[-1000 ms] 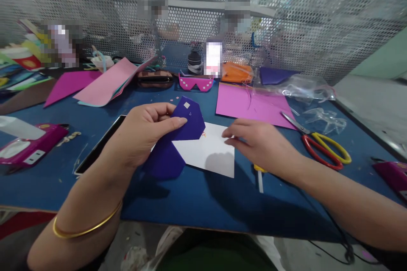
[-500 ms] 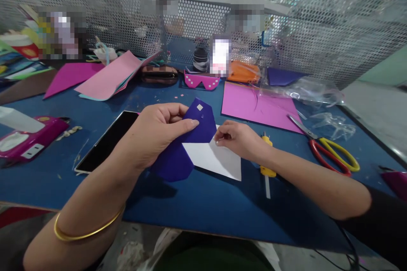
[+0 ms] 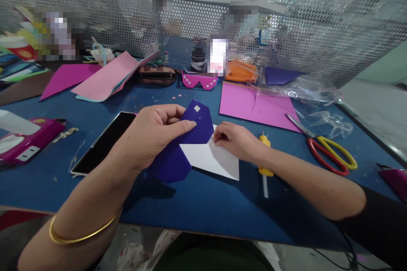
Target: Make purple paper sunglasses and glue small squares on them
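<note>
My left hand (image 3: 155,133) pinches a dark purple foam or card cut-out (image 3: 199,129) between thumb and fingers. The cut-out has two angular lobes, shaped like the front of a pair of glasses, and a white diamond (image 3: 197,109) sits on its upper lobe. Close to its right edge, my right hand (image 3: 233,140) is closed, thumb and fingertips together, over a white sheet (image 3: 219,161). Whatever lies between those fingertips is too small to make out. The sheet rests on the table, partly covered by the cut-out and the right hand.
Behind my right wrist lies a yellow glue gun (image 3: 264,156). Scissors (image 3: 321,144) with red and yellow handles rest further right, by a pink sheet (image 3: 254,103). Pink glasses (image 3: 199,81) stand at the back. A black-screened tablet (image 3: 101,146) and magenta tape dispenser (image 3: 32,139) are left.
The whole view has shifted slightly, so everything appears a little further left. Both hands keep nearly the same pose, and the purple cut-out stays in my left hand.
</note>
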Demonstrator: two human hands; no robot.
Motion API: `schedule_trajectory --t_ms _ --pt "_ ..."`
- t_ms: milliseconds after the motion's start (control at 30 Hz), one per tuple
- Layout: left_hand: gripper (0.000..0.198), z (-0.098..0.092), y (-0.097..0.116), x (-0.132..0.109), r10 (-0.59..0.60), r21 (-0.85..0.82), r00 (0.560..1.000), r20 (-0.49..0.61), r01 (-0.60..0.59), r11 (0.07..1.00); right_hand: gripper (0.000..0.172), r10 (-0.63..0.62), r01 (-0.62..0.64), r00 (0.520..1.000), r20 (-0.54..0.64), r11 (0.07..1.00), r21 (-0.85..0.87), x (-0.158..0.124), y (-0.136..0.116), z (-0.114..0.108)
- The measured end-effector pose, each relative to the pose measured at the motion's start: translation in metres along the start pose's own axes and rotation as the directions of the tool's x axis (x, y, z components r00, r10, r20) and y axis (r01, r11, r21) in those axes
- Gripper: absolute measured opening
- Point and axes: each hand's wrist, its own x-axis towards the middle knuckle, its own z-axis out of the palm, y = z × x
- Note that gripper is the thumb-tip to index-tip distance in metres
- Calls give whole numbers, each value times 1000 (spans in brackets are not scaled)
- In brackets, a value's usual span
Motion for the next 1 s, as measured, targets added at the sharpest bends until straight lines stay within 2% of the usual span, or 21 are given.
schedule_trajectory --t_ms 733,900,1000 --pt "6 3 4 -4 -6 -29 998 56 8 1000 14 32 -32 999 -11 999 -23 -2 -7 1" --pt "8 3 2 -3 17 -1 999 44 -17 1000 16 34 -32 998 -44 998 45 -4 -6 3" --pt "8 3 2 -3 14 26 999 33 -15 1000 12 64 -53 995 -71 987 149 -5 -3 3"
